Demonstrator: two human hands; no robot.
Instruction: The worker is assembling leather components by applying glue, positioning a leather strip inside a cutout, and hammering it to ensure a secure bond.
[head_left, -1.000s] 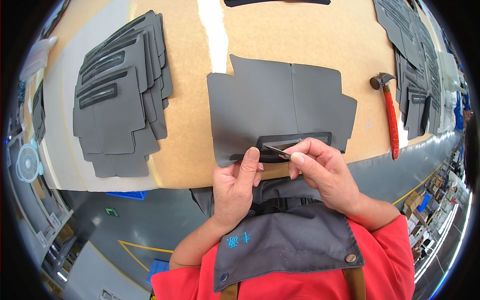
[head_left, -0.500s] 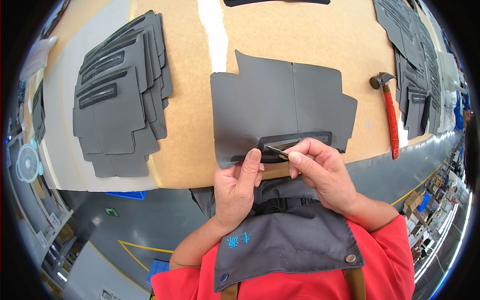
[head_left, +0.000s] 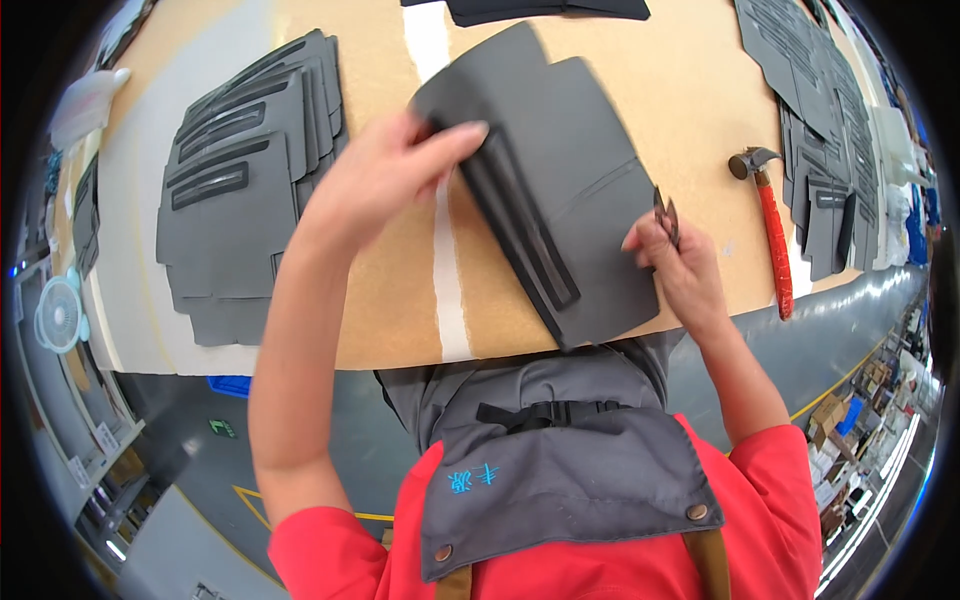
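Note:
A grey sheet panel [head_left: 595, 130] with notched edges is tilted at a slant over the table in front of me. Along its left side runs a long slot with a black border [head_left: 525, 215]. My left hand [head_left: 385, 180] grips the panel at its upper left edge, thumb on top and fingers hidden underneath. Small dark snips [head_left: 667, 218] are held in my right hand [head_left: 680, 265], blades pointing up and away. That hand is by the panel's right edge; whether its fingertips touch the sheet I cannot tell.
To the left lies a fanned stack of similar grey panels [head_left: 235, 225]. A claw hammer [head_left: 770, 235] with a red handle rests on the right, beside another panel stack [head_left: 820, 110]. Dark pieces [head_left: 550, 10] lie at the far edge. The table's near edge is close to my waist.
The panel has been turned, its slotted edge swinging from the near side to the left. My left hand has moved up and away with it; my right hand has shifted right, holding the snips.

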